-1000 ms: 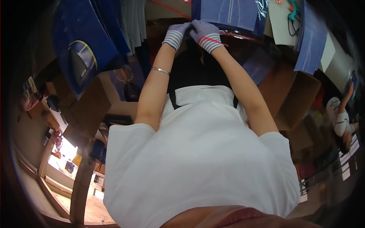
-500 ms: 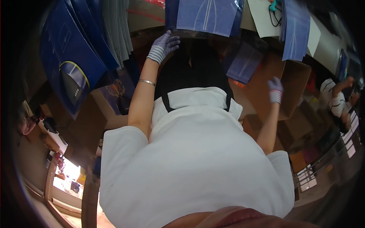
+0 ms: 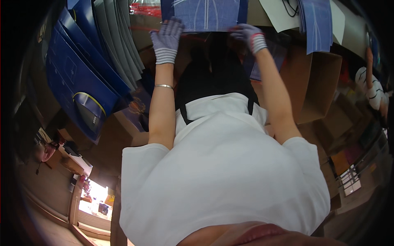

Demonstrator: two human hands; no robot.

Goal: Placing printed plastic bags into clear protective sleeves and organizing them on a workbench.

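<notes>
Head view: the knit-gloved left hand spreads flat at a rectangular blue sheet; whether the blurred right hand grips it, I cannot tell.

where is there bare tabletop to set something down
A narrow bare strip of tabletop runs between the dark blue sheet and the white sheet to its right. It is crowded on the left, where blue folders and grey sheets bunch together.
</notes>
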